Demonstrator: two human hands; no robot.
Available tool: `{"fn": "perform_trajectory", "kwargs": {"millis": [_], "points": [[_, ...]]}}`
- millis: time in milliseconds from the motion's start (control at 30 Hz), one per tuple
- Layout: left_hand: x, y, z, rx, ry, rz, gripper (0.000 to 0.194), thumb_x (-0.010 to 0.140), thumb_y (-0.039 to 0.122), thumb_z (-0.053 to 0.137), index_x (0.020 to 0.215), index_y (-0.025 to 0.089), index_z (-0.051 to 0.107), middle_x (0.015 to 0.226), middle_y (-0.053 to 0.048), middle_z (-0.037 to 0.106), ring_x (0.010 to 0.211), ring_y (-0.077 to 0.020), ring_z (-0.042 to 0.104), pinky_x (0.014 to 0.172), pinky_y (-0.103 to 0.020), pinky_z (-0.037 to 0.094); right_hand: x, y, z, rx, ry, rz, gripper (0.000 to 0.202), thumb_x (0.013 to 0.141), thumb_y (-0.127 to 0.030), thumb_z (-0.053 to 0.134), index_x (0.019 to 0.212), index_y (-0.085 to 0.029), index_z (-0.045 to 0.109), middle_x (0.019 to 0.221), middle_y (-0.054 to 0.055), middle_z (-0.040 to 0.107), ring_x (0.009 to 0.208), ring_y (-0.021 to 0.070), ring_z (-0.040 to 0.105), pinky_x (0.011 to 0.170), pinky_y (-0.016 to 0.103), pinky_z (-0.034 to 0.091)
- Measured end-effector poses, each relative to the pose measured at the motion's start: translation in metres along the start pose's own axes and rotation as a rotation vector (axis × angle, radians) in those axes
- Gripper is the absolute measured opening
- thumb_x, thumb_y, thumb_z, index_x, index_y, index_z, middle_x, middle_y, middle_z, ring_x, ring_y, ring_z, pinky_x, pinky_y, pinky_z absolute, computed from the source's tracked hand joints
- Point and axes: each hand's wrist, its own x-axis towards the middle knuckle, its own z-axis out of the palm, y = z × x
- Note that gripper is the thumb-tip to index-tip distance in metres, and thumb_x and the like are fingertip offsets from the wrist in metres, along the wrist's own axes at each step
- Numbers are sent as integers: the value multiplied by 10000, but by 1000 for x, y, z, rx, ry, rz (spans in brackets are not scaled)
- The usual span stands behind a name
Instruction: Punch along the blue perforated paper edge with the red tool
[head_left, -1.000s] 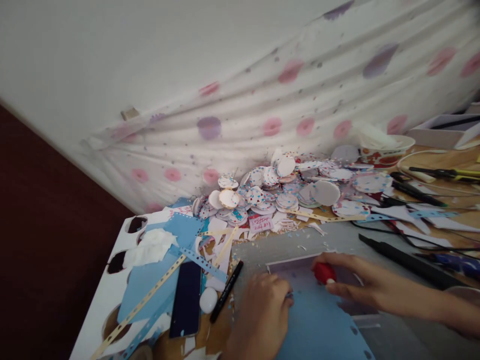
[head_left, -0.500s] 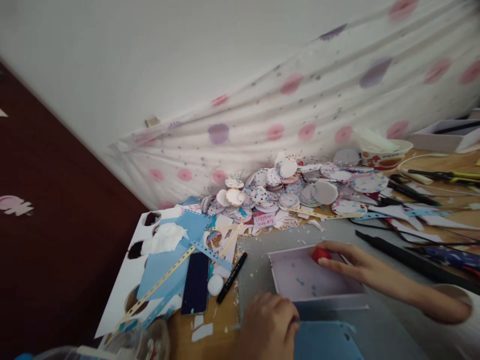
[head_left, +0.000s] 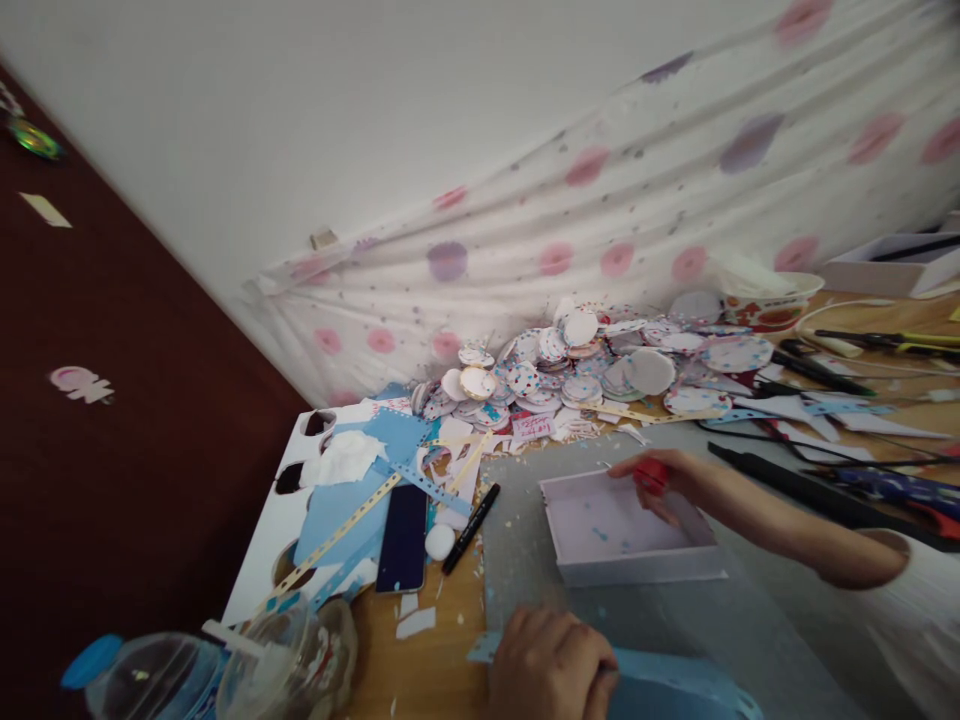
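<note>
My right hand (head_left: 679, 485) reaches in from the right over a shallow white box (head_left: 637, 570), its fingers around a small red object (head_left: 651, 477). A few blue bits lie on the box's floor. At the bottom centre my left hand (head_left: 551, 665) is closed on a light blue sheet (head_left: 667, 675) with a row of holes along its edge. Both box and sheet are on a grey mat (head_left: 517, 500).
Paper discs (head_left: 525, 378) are heaped along the curtain. To the left are a phone (head_left: 402, 540), a black marker (head_left: 471, 528), a white round piece (head_left: 439, 542), a bottle (head_left: 150, 670) and a clear cup (head_left: 270, 660). Tools and cables (head_left: 885, 490) lie at the right.
My right hand has lifted the red object slightly and turned. The blue sheet's holed edge now shows on both sides of my left hand. The view has shifted a little.
</note>
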Motion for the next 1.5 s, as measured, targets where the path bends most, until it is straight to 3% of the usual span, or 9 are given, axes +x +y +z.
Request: {"fn": "perform_trajectory", "kwargs": {"millis": [233, 367, 500, 733, 900, 1000, 1100, 1300, 1500], "points": [[0, 3, -1, -62, 84, 45, 118, 731, 174, 646, 825, 247, 646, 776, -32, 704, 769, -242, 639, 752, -362, 480, 4, 13, 2, 188, -75, 147, 630, 997, -585, 202, 784, -205, 658, 457, -64, 377, 454, 152, 432, 586, 346, 471], [10, 16, -18, -161, 156, 4, 211, 746, 55, 562, 834, 228, 645, 827, -36, 727, 803, -243, 671, 739, -348, 485, 3, 13, 4, 171, -55, 154, 630, 997, -615, 194, 802, -215, 641, 475, -56, 413, 465, 159, 436, 640, 369, 501], [22, 14, -46, -172, 195, -35, 426, 841, 7, 378, 1070, 216, 669, 966, -80, 754, 917, -265, 700, 787, -363, 522, 2, 7, 5, 72, -11, 84, 546, 963, -684, 361, 818, -237, 639, 666, 12, 616, 770, 232, 620, 896, 410, 489], [40, -76, -110, -128, 257, -298, 333, 946, 167, 397, 1162, 220, 645, 1106, -114, 753, 998, -298, 716, 841, -404, 545, -6, 10, 19, -56, 99, 5, 580, 977, -689, 294, 953, -243, 663, 758, 29, 676, 841, 264, 670, 945, 452, 501], [67, -122, -131, -127, 297, -340, 307, 833, 123, 503, 1084, 169, 674, 1111, -168, 739, 1069, -355, 686, 946, -520, 503, 5, 12, 29, -119, 200, -69, 537, 1000, -635, 296, 907, -246, 655, 805, 38, 718, 897, 258, 705, 935, 425, 549], [78, -109, -125, -155, 347, -319, 316, 835, 196, 573, 1137, 153, 657, 1204, -188, 695, 1144, -350, 646, 1014, -536, 465, 9, 16, 32, -160, 236, -131, 386, 1010, -541, 400, 1074, -245, 638, 936, 46, 754, 932, 239, 733, 851, 376, 600], [84, -66, -107, -328, 328, -282, 324, 949, 391, 513, 1151, 171, 637, 1066, -135, 729, 940, -252, 712, 866, -406, 563, 6, 26, 38, -225, 280, -245, 328, 969, -443, 556, 1237, -254, 553, 1065, 72, 743, 984, 233, 734, 840, 360, 610], [106, 16, -68, -1148, 113, -318, 399, 808, 488, 726, 998, 142, 667, 962, -125, 743, 865, -227, 717, 773, -340, 576, -2, 31, 52, -397, 348, -503, 423, 904, -282, 678, 1286, -302, 499, 1086, 68, 689, 992, 227, 690, 842, 372, 595], [117, 8, -57, -936, 363, -105, 280, 746, 243, 829, 1000, 195, 722, 919, -41, 725, 834, -189, 668, 778, -313, 546, -13, 21, 16, -713, 307, -545, 400, 943, -298, 604, 1323, -223, 503, 1193, 130, 662, 1080, 264, 657, 884, 402, 571]]}}
